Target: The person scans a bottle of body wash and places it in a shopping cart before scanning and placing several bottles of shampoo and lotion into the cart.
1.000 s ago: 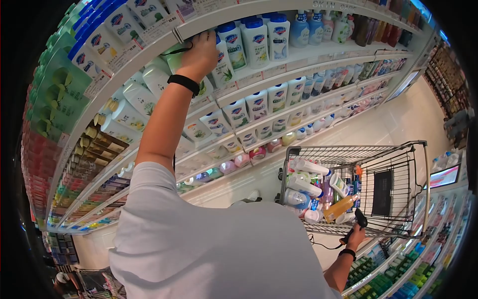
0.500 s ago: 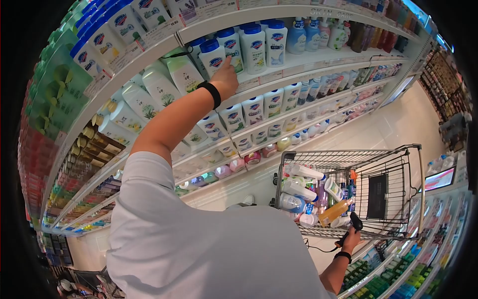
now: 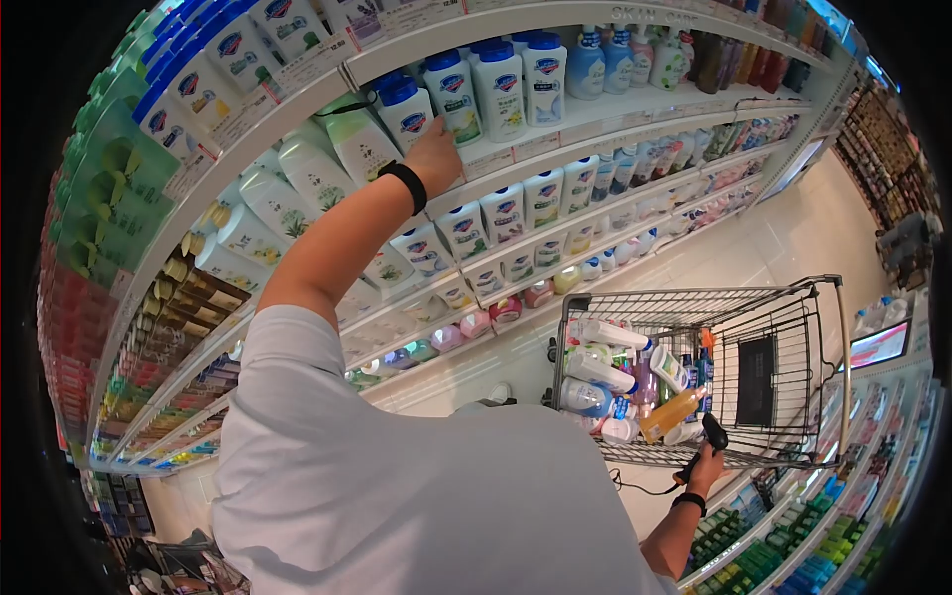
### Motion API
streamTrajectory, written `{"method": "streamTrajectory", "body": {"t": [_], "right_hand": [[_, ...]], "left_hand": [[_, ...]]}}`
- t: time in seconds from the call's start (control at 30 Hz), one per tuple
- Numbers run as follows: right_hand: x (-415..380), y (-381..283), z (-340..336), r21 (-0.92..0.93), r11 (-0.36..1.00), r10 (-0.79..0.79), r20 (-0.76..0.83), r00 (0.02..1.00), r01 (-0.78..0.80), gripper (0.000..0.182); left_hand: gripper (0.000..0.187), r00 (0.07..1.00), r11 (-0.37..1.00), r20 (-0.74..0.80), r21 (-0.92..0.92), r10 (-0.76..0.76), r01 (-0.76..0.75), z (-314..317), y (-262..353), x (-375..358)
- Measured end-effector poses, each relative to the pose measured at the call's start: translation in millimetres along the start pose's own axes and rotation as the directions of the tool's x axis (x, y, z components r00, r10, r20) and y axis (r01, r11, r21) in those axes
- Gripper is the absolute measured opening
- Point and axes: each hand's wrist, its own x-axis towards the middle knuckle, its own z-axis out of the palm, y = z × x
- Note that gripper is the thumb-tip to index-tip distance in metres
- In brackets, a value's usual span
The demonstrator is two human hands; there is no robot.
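My left hand, with a black wristband, is at the shelf. Its fingers are closed at the lower right edge of a white body wash bottle with a blue cap; some fingers are hidden. Just right of it stands another white body wash bottle with a green label, and more blue-capped bottles follow. Down by the cart, my right hand grips a black handheld barcode scanner with a cord hanging from it.
A wire shopping cart stands at the right, holding several bottles, including an amber bottle. The shelf edge with price tags runs under my left hand. Stocked shelves lie at the lower right, near a screen.
My left hand has shifted left, from the green-labelled bottle to the edge of the bottle beside it. That bottle has moved slightly left and forward. The right hand still holds the scanner.
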Motion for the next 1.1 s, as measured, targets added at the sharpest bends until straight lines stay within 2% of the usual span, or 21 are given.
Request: {"method": "streamTrajectory", "body": {"t": [0.07,0.17,0.2,0.27,0.4,0.47,0.53,0.57,0.63,0.67,0.73,0.77,0.83,1.0,1.07,1.1], "right_hand": [[4.9,10.7,4.2,0.121,0.993,-0.019,0.024,1.000,0.016,0.040],[-10.5,-20.7,-8.4,0.050,0.999,-0.007,0.029,1.000,0.005,0.041],[-7.2,-13.2,-5.4,0.051,0.999,-0.003,0.030,1.000,0.002,0.041],[3.6,4.2,2.1,0.148,0.988,0.022,0.055,0.998,-0.030,0.041],[0.0,-4.9,1.5,0.146,0.989,0.012,0.011,1.000,-0.013,0.041],[-7.4,-17.0,-4.2,0.047,0.999,-0.017,-0.024,1.000,0.018,0.042],[2.4,0.3,1.6,0.110,0.994,-0.012,-0.009,1.000,0.013,0.042],[5.9,8.7,4.9,0.175,0.985,-0.012,0.003,1.000,0.011,0.042],[-2.4,-7.4,-3.6,0.125,0.992,0.003,0.015,1.000,-0.005,0.042],[-7.3,-19.7,-8.4,0.077,0.997,0.014,0.021,1.000,-0.016,0.042],[-4.7,-13.6,-5.4,0.095,0.995,0.009,0.018,1.000,-0.010,0.042],[2.7,-1.8,0.1,0.103,0.995,-0.005,0.005,1.000,0.004,0.042],[6.1,6.4,3.6,0.140,0.990,0.011,-0.017,1.000,-0.008,0.041],[6.1,8.9,1.6,0.141,0.988,0.055,0.071,0.996,-0.065,0.046],[10.6,20.5,7.8,0.241,0.967,0.072,0.059,0.996,-0.084,0.046],[4.0,4.8,1.7,0.164,0.981,0.090,0.059,0.994,-0.099,0.047]], "left_hand": [[0.021,1.000,1.000,-0.003,0.013,0.002,-0.002,2.4,-0.5,1.2],[0.022,1.000,1.000,0.005,-0.018,-0.003,0.003,-8.2,0.7,-6.1],[0.020,1.000,0.999,-0.003,-0.042,-0.009,0.009,-11.0,0.6,-7.2],[0.019,1.000,0.998,-0.009,-0.065,-0.014,0.013,-10.2,1.2,-7.3],[0.024,0.990,0.999,-0.138,-0.030,-0.025,0.021,-1.6,5.6,-8.5],[0.028,0.983,0.999,-0.182,-0.038,-0.032,0.025,-0.4,10.6,-12.6],[0.032,0.968,0.976,-0.243,-0.218,-0.068,0.014,-5.5,18.1,-21.8],[0.032,0.969,0.976,-0.240,-0.217,-0.064,0.011,-6.0,22.1,-26.5],[0.032,0.965,0.942,-0.243,-0.334,-0.101,0.014,-5.8,30.8,-36.8],[0.032,0.966,0.942,-0.239,-0.335,-0.098,0.012,-3.7,34.6,-41.0],[0.039,0.954,0.909,-0.249,-0.414,-0.168,0.052,4.4,42.3,-48.7],[0.039,0.955,0.909,-0.247,-0.414,-0.165,0.050,8.5,46.5,-52.2],[0.049,0.893,0.866,-0.345,-0.493,-0.287,0.088,17.2,53.7,-57.8],[0.060,0.908,0.836,-0.262,-0.527,-0.329,0.151,29.2,61.0,-65.1],[0.061,0.913,0.835,-0.246,-0.528,-0.326,0.156,31.3,64.2,-68.9],[0.060,0.890,0.832,-0.298,-0.537,-0.345,0.142,32.5,65.8,-70.2]]}}
